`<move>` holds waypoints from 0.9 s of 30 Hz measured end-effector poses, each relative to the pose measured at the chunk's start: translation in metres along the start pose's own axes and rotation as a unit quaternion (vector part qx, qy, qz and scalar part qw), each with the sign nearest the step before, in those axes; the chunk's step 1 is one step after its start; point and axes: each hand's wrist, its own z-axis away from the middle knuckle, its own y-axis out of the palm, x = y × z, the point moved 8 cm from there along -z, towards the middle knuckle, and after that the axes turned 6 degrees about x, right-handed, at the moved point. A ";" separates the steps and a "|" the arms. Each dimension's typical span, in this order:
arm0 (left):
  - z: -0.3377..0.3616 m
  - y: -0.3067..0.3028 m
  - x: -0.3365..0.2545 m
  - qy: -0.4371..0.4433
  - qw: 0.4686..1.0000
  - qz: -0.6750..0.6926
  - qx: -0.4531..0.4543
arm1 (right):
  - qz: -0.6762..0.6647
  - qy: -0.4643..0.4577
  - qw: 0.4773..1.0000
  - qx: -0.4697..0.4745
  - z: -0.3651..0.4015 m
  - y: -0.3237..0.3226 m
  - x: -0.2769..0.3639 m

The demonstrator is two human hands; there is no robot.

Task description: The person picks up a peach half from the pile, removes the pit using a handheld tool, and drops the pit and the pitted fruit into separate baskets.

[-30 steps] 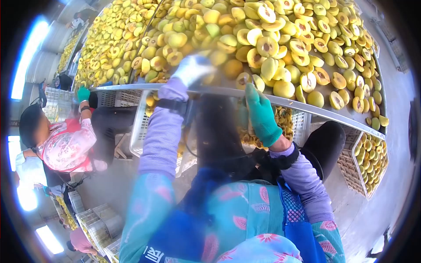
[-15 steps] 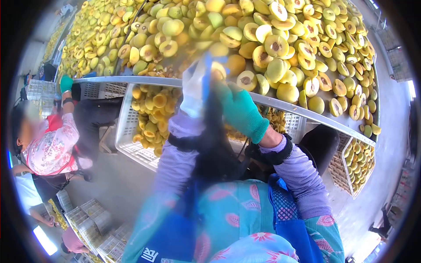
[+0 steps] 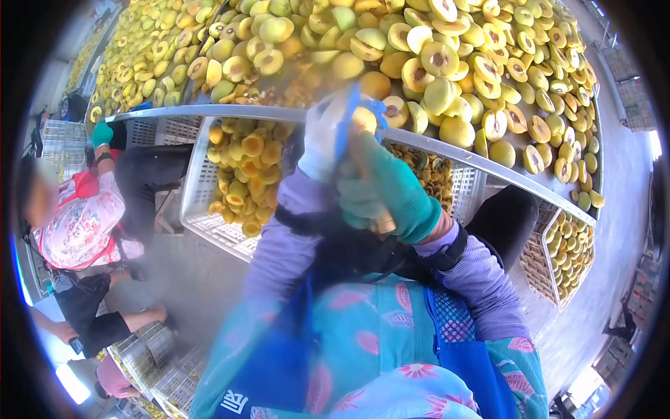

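Note:
My left hand (image 3: 322, 136), in a white glove with blue at its edge, is closed around a yellow stone-fruit half (image 3: 363, 120) just over the table's metal rim. Pressed close against it, my right hand (image 3: 398, 183) in a green glove is wrapped round a tool with a wooden handle (image 3: 384, 223); the handle's end sticks out below the fist. The tool's working end is hidden, and both hands are somewhat blurred. Beyond them, many halved yellow stone fruits (image 3: 440, 59) lie heaped on the table, several with brown stones or hollows showing.
The table's metal rim (image 3: 488, 160) runs across in front of me. Beneath it stands a white crate (image 3: 197, 192) with hollowed fruit halves. At right is another crate (image 3: 539, 262) of fruit. A co-worker (image 3: 80, 227) sits at left, with stacked crates (image 3: 143, 349) behind.
My two hands have come back toward me and closer together, with the fruit half between them. The wooden handle end now shows below my right fist. A person's leg has appeared at lower left.

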 end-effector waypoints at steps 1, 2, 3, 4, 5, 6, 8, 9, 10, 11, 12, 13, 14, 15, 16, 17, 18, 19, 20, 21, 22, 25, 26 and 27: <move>0.002 0.000 0.008 -0.066 0.997 0.033 0.000 | -0.094 0.033 0.992 0.077 0.002 0.011 -0.003; 0.005 0.005 0.006 -0.081 0.995 0.065 0.000 | -0.121 0.038 0.986 0.108 0.004 0.015 -0.002; 0.008 0.009 0.002 -0.097 0.991 0.097 -0.001 | -0.147 0.043 0.978 0.140 0.006 0.020 -0.002; 0.010 0.005 -0.004 -0.080 0.994 0.067 -0.020 | -0.174 0.049 0.968 0.173 0.009 0.026 -0.001; 0.013 -0.002 -0.009 -0.065 0.996 0.036 -0.040 | -0.160 0.047 0.966 0.200 0.015 0.032 -0.001; 0.021 -0.017 -0.011 -0.078 0.994 0.025 -0.067 | -0.147 0.045 0.962 0.227 0.024 0.040 0.000; 0.032 -0.061 -0.018 -0.143 0.981 -0.067 -0.111 | -0.118 0.013 0.974 0.194 0.046 0.022 0.007; 0.037 -0.090 -0.022 -0.197 0.962 -0.145 -0.120 | -0.184 -0.013 0.977 0.104 0.053 -0.023 0.006; 0.032 -0.108 -0.026 -0.251 0.910 -0.311 -0.110 | -0.246 -0.040 0.968 0.014 0.057 -0.064 0.004; 0.019 -0.094 -0.048 -0.118 0.869 -0.473 -0.077 | -0.207 -0.032 0.978 -0.010 0.063 -0.075 -0.004; 0.012 -0.070 -0.064 0.021 0.789 -0.612 -0.042 | -0.167 -0.023 0.985 -0.035 0.068 -0.084 -0.011; -0.006 -0.043 -0.060 -0.005 0.831 -0.556 0.010 | -0.126 -0.011 0.990 -0.062 0.073 -0.090 -0.016; -0.028 -0.007 -0.054 -0.029 0.867 -0.494 0.060 | -0.103 -0.026 0.992 -0.069 0.075 -0.087 -0.014; -0.047 0.028 -0.029 -0.085 0.795 -0.580 0.155 | -0.078 -0.044 0.993 -0.075 0.076 -0.078 -0.008; -0.060 0.049 -0.006 -0.137 0.704 -0.652 0.246 | -0.051 -0.064 0.993 -0.081 0.078 -0.069 0.000; -0.068 0.051 0.012 -0.099 0.707 -0.661 0.229 | -0.043 -0.079 0.990 -0.106 0.083 -0.063 0.008; -0.075 0.052 0.030 -0.061 0.709 -0.670 0.212 | -0.035 -0.095 0.986 -0.130 0.089 -0.057 0.016; -0.082 0.051 0.037 -0.083 0.714 -0.647 0.255 | -0.029 -0.111 0.981 -0.153 0.094 -0.056 0.022; -0.081 0.050 0.038 -0.058 0.715 -0.649 0.255 | 0.074 -0.146 0.973 -0.163 0.097 -0.055 0.030; -0.079 0.048 0.039 -0.035 0.715 -0.651 0.253 | 0.176 -0.177 0.953 -0.169 0.099 -0.053 0.039; -0.078 0.046 0.036 -0.010 0.714 -0.654 0.250 | 0.278 -0.207 0.922 -0.172 0.099 -0.050 0.048; -0.071 0.023 0.001 -0.064 0.860 -0.456 0.221 | 0.535 -0.291 0.772 -0.183 0.094 -0.043 0.068; -0.063 0.016 0.003 -0.103 0.930 -0.287 0.205 | 0.594 -0.325 0.709 -0.197 0.092 -0.042 0.075; -0.055 0.010 0.005 -0.139 0.973 -0.073 0.172 | 0.628 -0.369 0.650 -0.216 0.083 -0.045 0.079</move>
